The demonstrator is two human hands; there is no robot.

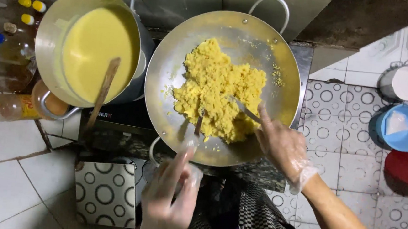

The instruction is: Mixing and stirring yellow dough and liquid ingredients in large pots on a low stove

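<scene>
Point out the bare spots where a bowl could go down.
Bare white floor tiles lie left of the patterned tile, below the bottles. Patterned floor between wok and blue tub is free. The stove is crowded.

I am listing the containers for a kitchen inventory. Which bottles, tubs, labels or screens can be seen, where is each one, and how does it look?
Bottles: far left beside the pot, clear plastic, brownish liquid, yellow and blue caps.
Lying bottle: lower left, clear with a yellow label.
Stove label: small, on the black stove front.
White tub: upper right, round.
Blue tub: right, round, white packet inside.
Red tub: right edge.
No screens.
</scene>
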